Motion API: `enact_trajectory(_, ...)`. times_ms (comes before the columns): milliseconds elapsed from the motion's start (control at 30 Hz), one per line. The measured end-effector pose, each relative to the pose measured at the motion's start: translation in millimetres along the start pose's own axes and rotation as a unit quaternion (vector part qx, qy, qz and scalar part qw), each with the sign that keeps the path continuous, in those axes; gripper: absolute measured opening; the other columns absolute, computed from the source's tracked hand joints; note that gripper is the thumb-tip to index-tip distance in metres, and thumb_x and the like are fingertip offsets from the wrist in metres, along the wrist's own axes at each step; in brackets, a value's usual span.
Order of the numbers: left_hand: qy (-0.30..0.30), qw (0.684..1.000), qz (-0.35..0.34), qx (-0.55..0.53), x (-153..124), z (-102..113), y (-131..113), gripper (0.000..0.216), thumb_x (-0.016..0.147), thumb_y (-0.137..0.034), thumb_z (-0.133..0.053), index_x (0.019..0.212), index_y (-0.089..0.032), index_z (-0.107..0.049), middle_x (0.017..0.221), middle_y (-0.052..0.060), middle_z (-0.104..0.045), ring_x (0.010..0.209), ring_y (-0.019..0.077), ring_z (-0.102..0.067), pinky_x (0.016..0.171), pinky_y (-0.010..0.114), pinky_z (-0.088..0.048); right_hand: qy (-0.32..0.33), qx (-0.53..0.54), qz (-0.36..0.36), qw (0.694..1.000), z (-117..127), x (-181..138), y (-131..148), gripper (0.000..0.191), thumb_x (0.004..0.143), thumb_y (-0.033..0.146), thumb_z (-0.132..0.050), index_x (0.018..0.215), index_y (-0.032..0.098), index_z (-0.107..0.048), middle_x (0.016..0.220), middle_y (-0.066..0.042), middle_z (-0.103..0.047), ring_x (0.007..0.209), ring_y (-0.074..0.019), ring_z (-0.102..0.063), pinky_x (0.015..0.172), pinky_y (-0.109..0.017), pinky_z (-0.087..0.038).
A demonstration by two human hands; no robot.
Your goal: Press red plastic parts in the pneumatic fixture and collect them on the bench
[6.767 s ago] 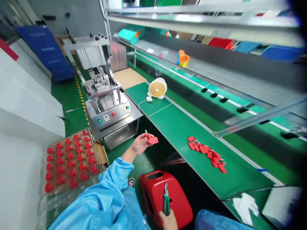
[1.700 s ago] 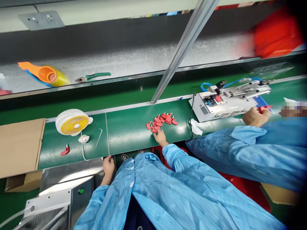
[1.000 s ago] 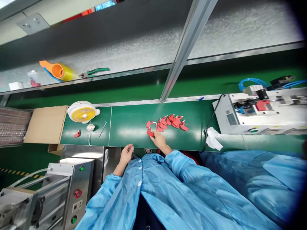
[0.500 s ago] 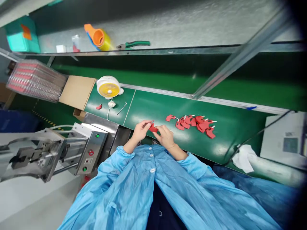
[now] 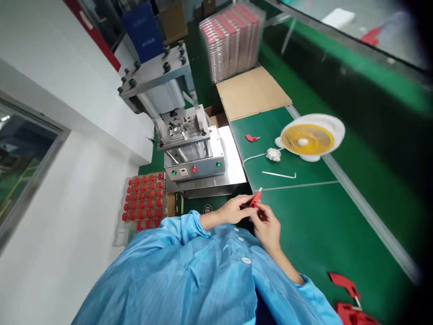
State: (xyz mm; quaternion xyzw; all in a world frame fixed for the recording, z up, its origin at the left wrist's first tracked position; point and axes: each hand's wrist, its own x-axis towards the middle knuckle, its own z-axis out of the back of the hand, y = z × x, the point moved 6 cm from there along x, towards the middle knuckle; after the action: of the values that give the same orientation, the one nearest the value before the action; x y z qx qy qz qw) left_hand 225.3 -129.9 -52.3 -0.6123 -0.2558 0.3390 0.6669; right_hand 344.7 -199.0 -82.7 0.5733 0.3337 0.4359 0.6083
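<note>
Both hands meet in front of my chest around a small red plastic part (image 5: pixel 255 199) with a pale metal pin pointing up and away. My left hand (image 5: pixel 236 209) pinches it from the left between thumb and fingers. From the right, my right hand (image 5: pixel 269 228) has its thumb and fingertips closed on the lower end of the same part. Some of the part is hidden behind the fingers. More parts of this kind lie at the lower right, one red part (image 5: pixel 345 284) apart from the pile. Another single red part (image 5: pixel 251 138) rests near the fan.
A bench press (image 5: pixel 189 135) with green and red buttons stands at left. Below it is a tray of red parts (image 5: pixel 144 198). On the green table are a white-yellow fan (image 5: pixel 309 137), a hex key (image 5: pixel 279 174) and cardboard (image 5: pixel 253 92). Stacked clear trays (image 5: pixel 233 40) stand behind.
My view has swung left toward the press and the tray of red parts. Both hands still hold the red part, its pin now pointing away from me.
</note>
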Motion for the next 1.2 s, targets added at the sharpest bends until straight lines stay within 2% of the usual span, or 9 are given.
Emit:
enact_trajectory(100,-0.084,0.996,-0.018,-0.003,-12,54,-5,0.047,0.092,-0.035,-0.070,0.135,-0.016,-0.068,0.129,0.013,-0.070,0.116,0.0259,-0.066,0.109,0.043,-0.051,0.083,-0.003,-0.003,0.997,-53,26,23,0.045,0.090,0.059,-0.067,0.112,0.020,-0.072,0.104,-0.010,-0.071,0.083,-0.0220,-0.066,0.069,-0.034,-0.057)
enact_trajectory(200,-0.161,0.985,-0.059,0.018,-15,116,-16,0.043,0.092,-0.036,-0.070,0.131,-0.016,-0.069,0.127,0.014,-0.070,0.115,0.0256,-0.067,0.105,0.042,-0.054,0.170,-0.007,-0.007,0.985,-105,51,38,0.051,0.091,0.059,-0.067,0.125,0.021,-0.069,0.107,-0.011,-0.072,0.083,-0.0219,-0.067,0.070,-0.035,-0.057)
enact_trajectory(333,-0.277,0.938,-0.117,0.173,-20,221,-45,0.039,0.092,-0.034,-0.071,0.128,-0.019,-0.071,0.126,0.013,-0.068,0.118,0.0253,-0.065,0.106,0.042,-0.054,0.239,0.007,-0.025,0.971,-157,70,42,0.063,0.091,0.060,-0.067,0.139,0.020,-0.060,0.101,-0.009,-0.073,0.076,-0.0194,-0.065,0.070,-0.035,-0.057)
enact_trajectory(433,-0.297,0.897,-0.114,0.305,-18,292,-64,0.039,0.094,-0.030,-0.070,0.132,-0.020,-0.069,0.125,0.011,-0.069,0.116,0.0244,-0.067,0.104,0.040,-0.054,0.254,0.000,-0.046,0.966,-182,74,35,0.057,0.092,0.061,-0.065,0.132,0.019,-0.063,0.092,-0.006,-0.072,0.070,-0.0180,-0.062,0.064,-0.033,-0.054)
enact_trajectory(533,-0.284,0.868,-0.116,0.391,-8,340,-76,0.038,0.094,-0.027,-0.071,0.131,-0.021,-0.069,0.122,0.010,-0.071,0.111,0.0232,-0.068,0.099,0.037,-0.055,0.251,0.003,-0.054,0.967,-199,75,30,0.057,0.092,0.060,-0.065,0.131,0.019,-0.061,0.090,-0.005,-0.070,0.069,-0.0177,-0.061,0.063,-0.032,-0.053)
enact_trajectory(667,-0.253,0.846,-0.138,0.449,15,367,-84,0.027,0.089,-0.025,-0.077,0.115,-0.020,-0.075,0.112,0.009,-0.075,0.106,0.0235,-0.067,0.096,0.039,-0.054,0.232,0.026,-0.062,0.970,-214,80,28,0.063,0.091,0.058,-0.067,0.139,0.019,-0.053,0.091,-0.004,-0.069,0.071,-0.0174,-0.061,0.061,-0.031,-0.052)
enact_trajectory(833,-0.244,0.832,-0.149,0.476,36,372,-84,0.022,0.089,-0.028,-0.078,0.109,-0.020,-0.078,0.112,0.009,-0.076,0.102,0.0243,-0.067,0.095,0.042,-0.053,0.212,0.023,-0.069,0.975,-217,91,29,0.066,0.091,0.060,-0.066,0.141,0.020,-0.050,0.091,-0.003,-0.067,0.071,-0.0173,-0.061,0.062,-0.032,-0.053)
enact_trajectory(1033,-0.252,0.827,-0.155,0.478,36,373,-81,0.024,0.092,-0.033,-0.074,0.112,-0.022,-0.079,0.113,0.009,-0.074,0.103,0.0238,-0.066,0.095,0.041,-0.054,0.206,0.020,-0.087,0.974,-217,104,23,0.066,0.089,0.063,-0.064,0.137,0.019,-0.052,0.088,-0.003,-0.066,0.065,-0.0169,-0.059,0.056,-0.031,-0.052)
enact_trajectory(1200,-0.233,0.827,-0.158,0.487,32,376,-85,0.022,0.093,-0.030,-0.072,0.113,-0.024,-0.079,0.112,0.008,-0.073,0.101,0.0227,-0.065,0.096,0.043,-0.054,0.228,0.019,-0.087,0.970,-217,116,21,0.063,0.090,0.062,-0.064,0.135,0.019,-0.054,0.085,-0.002,-0.065,0.063,-0.0167,-0.059,0.055,-0.031,-0.052)
